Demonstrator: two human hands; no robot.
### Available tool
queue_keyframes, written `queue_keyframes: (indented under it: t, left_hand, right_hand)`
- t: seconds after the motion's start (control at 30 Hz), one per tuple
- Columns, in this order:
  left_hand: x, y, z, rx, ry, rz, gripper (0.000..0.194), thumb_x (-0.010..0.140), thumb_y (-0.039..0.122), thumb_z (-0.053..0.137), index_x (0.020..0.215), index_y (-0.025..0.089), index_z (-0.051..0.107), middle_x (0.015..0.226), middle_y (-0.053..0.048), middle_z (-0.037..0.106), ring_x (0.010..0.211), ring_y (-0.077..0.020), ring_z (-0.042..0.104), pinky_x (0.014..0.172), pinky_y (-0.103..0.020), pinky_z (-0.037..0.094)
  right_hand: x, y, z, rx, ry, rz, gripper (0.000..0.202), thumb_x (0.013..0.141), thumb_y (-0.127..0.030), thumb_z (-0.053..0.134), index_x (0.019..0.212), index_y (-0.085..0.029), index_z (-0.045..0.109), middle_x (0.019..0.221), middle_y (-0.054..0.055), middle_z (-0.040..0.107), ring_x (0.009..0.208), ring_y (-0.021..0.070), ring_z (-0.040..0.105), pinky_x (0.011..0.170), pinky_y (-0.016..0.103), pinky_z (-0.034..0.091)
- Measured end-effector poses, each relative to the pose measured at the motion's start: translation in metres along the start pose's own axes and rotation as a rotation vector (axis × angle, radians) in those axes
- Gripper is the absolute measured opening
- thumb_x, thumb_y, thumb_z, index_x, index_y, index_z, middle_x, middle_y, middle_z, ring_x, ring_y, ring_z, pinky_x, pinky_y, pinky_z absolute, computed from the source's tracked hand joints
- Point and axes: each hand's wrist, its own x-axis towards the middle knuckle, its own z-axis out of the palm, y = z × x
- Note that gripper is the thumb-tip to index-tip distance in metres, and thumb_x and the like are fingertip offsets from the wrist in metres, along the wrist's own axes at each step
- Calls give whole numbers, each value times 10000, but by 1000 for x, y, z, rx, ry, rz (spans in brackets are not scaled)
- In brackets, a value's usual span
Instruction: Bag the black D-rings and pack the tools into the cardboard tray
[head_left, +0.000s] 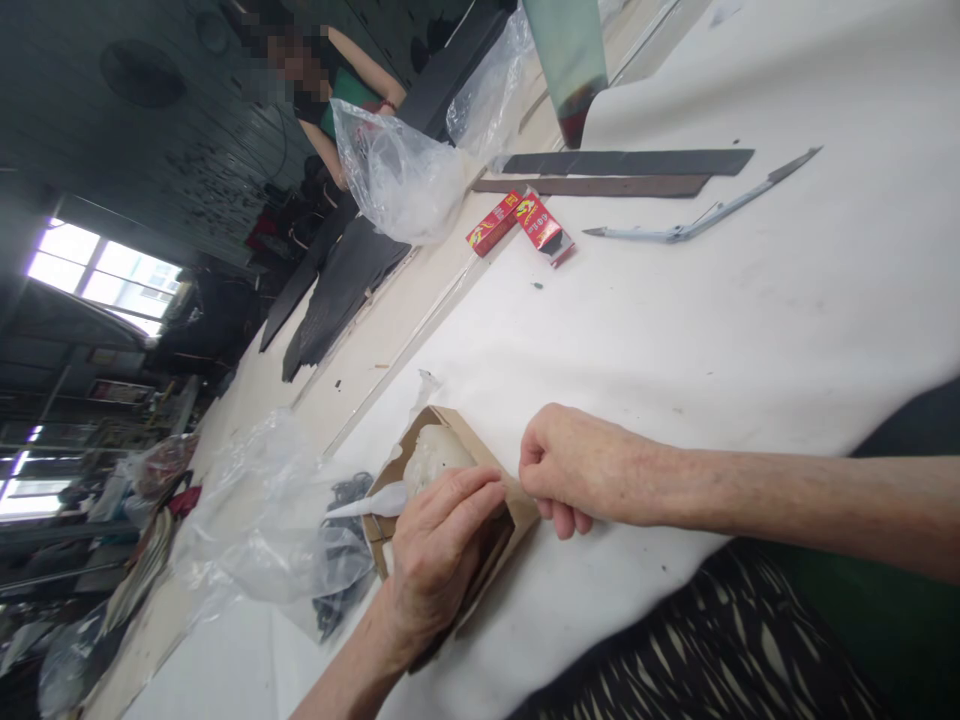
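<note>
My left hand (442,545) reaches over an open cardboard box (469,430), its fingers pressed together and bent toward the right wall. The thumb and whatever may lie under the fingers are hidden. Close by the box's right corner, my right hand (574,465) is closed with the fingertips curled in; what it pinches, if anything, does not show. Inside the box sits a pale, translucent lump wrapped in plastic (433,452). A white pointed nozzle (382,501) sticks out over the left wall.
Clear plastic bags (262,540) and dark cord-like strands (349,490) lie left of the box. Farther back are two red small boxes (544,228), dark strips (630,162), a thin bladed tool (705,222) and a greenish container (570,70). Another person (367,70) is across the table.
</note>
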Motion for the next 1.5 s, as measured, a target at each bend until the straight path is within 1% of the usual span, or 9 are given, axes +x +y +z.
queue_keyframes:
  t: [0.13, 0.33, 0.67, 0.9, 0.97, 1.1, 1.23, 1.43, 1.5]
  left_hand:
    - [-1, 1, 0, -3, -11, -21, 153, 829, 31, 560, 910, 137, 635, 952, -85, 686, 835, -143, 658, 722, -227, 536]
    - [0, 2, 0, 10, -25, -1, 146, 845, 40, 542, 920, 128, 631, 933, -91, 682, 843, -140, 653, 720, -216, 528]
    - [4, 5, 1, -4, -4, -29, 147, 840, 41, 544, 910, 147, 618, 897, -67, 681, 782, -120, 649, 678, -200, 522]
    - [6, 3, 1, -7, -16, -7, 153, 839, 42, 539, 922, 152, 605, 885, -58, 679, 753, -113, 634, 670, -204, 518]
    - [9, 2, 0, -5, -37, 15, 159, 846, 37, 519, 929, 146, 600, 887, -60, 675, 755, -114, 630, 667, -203, 515]
    - [15, 1, -3, -17, -78, 44, 158, 850, 35, 498, 929, 142, 583, 858, -55, 666, 732, -117, 616, 639, -206, 503]
    - [17, -1, -6, -55, -112, 72, 153, 865, 42, 463, 913, 134, 576, 830, -60, 658, 711, -125, 607, 604, -214, 488]
    - [16, -5, -7, -100, -168, 83, 186, 872, 38, 429, 885, 139, 585, 828, -57, 652, 701, -120, 602, 601, -213, 485]
    - [16, -5, -7, -110, -164, 84, 184, 873, 45, 433, 876, 141, 590, 822, -54, 649, 702, -118, 604, 607, -214, 487]
  right_hand:
    - [-2, -9, -2, -72, -10, 69, 139, 639, -79, 462, 555, -138, 556, 558, 63, 639, 486, 140, 571, 450, 233, 418]
    - [-4, -13, -4, -98, -22, 71, 129, 667, -72, 480, 628, -132, 587, 576, 46, 640, 485, 121, 547, 431, 219, 377]
    - [-1, -9, -1, -97, -22, 28, 120, 632, -99, 488, 561, -141, 574, 555, 53, 635, 494, 140, 571, 448, 230, 413]
    - [5, -6, 2, -71, -15, 25, 93, 597, -113, 496, 530, -152, 548, 509, 37, 606, 469, 136, 559, 427, 217, 407]
    - [8, -3, 3, -60, -16, 6, 89, 584, -119, 494, 522, -153, 547, 499, 34, 601, 459, 133, 554, 412, 210, 400]
    - [13, 5, 5, -1, -34, -82, 97, 562, -119, 478, 511, -153, 553, 457, 14, 584, 430, 114, 541, 414, 190, 415]
    - [15, 10, 4, 50, -56, -129, 116, 568, -118, 458, 511, -157, 551, 427, -9, 566, 401, 91, 518, 393, 163, 398]
    - [8, 6, 2, 93, -100, -168, 129, 616, -109, 462, 547, -156, 560, 442, -25, 562, 406, 72, 511, 414, 145, 406]
    - [6, 5, 3, 88, -98, -161, 136, 627, -98, 463, 546, -155, 555, 447, -22, 564, 420, 72, 518, 431, 142, 413]
